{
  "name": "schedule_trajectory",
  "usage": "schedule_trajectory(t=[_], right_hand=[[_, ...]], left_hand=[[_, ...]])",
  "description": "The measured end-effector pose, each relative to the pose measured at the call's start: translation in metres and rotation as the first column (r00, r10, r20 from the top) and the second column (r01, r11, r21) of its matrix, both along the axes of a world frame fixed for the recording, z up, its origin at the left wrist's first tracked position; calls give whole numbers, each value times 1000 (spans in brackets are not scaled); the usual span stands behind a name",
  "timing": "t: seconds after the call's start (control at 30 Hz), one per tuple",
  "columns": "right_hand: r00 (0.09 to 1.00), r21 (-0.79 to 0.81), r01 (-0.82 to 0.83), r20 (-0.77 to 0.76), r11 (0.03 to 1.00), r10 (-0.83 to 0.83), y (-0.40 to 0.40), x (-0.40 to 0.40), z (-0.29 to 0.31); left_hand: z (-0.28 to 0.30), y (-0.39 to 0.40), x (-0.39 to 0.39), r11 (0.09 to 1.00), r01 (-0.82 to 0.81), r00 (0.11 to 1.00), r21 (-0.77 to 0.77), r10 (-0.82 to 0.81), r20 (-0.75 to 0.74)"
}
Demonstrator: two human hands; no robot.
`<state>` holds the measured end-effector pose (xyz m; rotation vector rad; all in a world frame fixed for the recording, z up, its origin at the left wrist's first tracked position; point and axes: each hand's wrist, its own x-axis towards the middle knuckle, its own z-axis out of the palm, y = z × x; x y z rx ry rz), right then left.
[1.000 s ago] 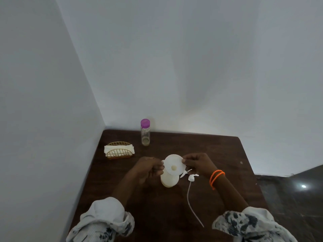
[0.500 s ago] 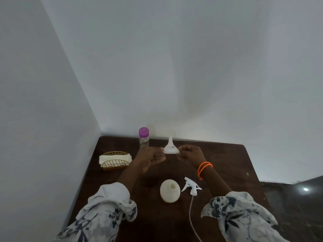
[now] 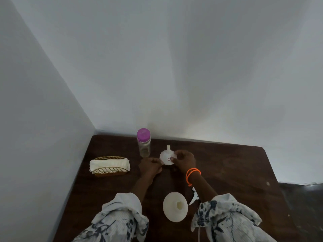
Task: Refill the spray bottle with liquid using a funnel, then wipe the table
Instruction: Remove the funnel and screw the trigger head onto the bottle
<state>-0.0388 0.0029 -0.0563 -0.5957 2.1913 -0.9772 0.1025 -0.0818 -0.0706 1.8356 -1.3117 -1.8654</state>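
Both hands have carried the funnel away from the spray bottle's mouth, where it sat a second ago, to the far middle of the table, and it is now set down upside-down, wide rim on the wood and spout pointing up, lower than it was held half a second ago. Fingers of the right hand are curled against the funnel's right side and pinch its rim near a small label; the left hand has its fingertips at the funnel's lower left edge, curled, though whether they grip it or merely touch it I cannot tell. An orange band circles the right wrist. Just above and left of the funnel stands a clear bottle with a purple cap, cap on, likely the source of the liquid. Near the bottom centre of the frame the white spray bottle stands open and uncovered, well apart from the funnel, with its trigger head lying beside it, partly hidden by the right forearm. At centre left a wire holder of folded cloths waits on the dark table. Parking the funnel suggests the filling is either finished or not begun; the bottle's level cannot be seen.
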Motion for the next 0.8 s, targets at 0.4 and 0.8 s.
schedule_trajectory(t=[0.4, 0.8], right_hand=[[994, 20, -79, -73, 997, 80, -7, 2, -11], [983, 103, -4, -181, 995, 23, 67, -16, 23]], left_hand=[[-11, -3, -2, 977, 145, 982, -156, -124, 141], [5, 26, 42, 974, 210, 977, -82, -207, 52]])
